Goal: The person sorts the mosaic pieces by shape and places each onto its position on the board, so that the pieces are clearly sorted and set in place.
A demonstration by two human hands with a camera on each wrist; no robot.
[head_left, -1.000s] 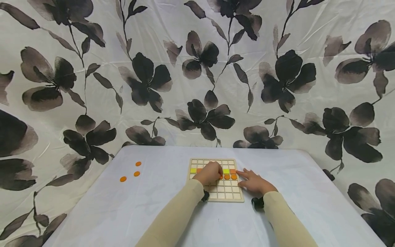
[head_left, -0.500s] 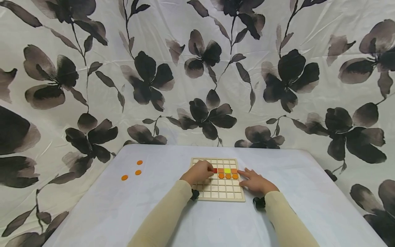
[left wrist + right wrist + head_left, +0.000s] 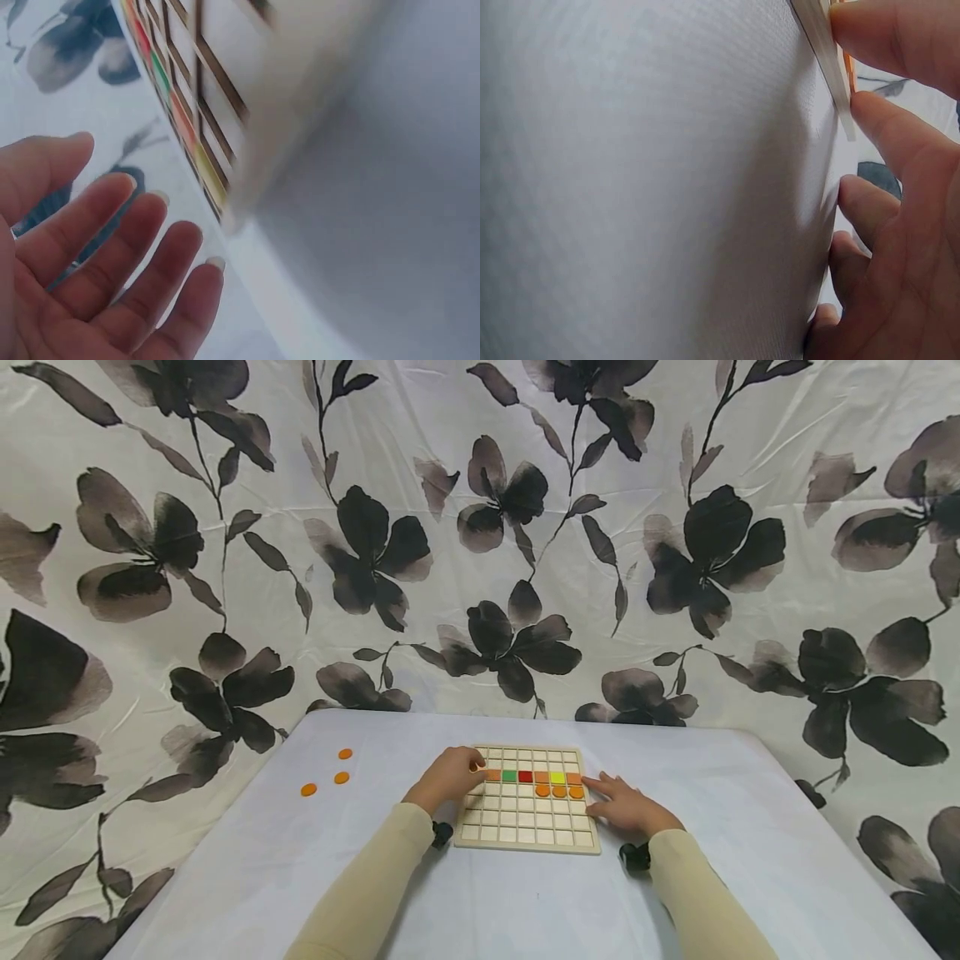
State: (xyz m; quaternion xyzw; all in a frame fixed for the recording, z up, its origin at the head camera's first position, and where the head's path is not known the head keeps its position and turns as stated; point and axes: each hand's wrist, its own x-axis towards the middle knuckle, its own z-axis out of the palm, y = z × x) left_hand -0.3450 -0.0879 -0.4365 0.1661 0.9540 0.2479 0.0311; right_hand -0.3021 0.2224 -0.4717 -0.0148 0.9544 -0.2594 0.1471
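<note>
A wooden grid board lies on the table. Across it runs a row of coloured squares, among them a green square, a red square and a yellow square. Just below that row, at the right end, sit three orange discs. My left hand hovers at the board's left edge, overlapping it in the head view; its fingers are loosely bent with nothing between them. At the right edge, my right hand rests with spread fingers, thumb and index fingertip against the board's side.
Three loose orange discs lie on the white-covered table, left of the board. Behind the table hangs a floral cloth. Each wrist wears a dark camera.
My left hand has let go of an orange disc on the board and moved left to the board's edge, uncovering more coloured squares. The right hand keeps its place at the board.
</note>
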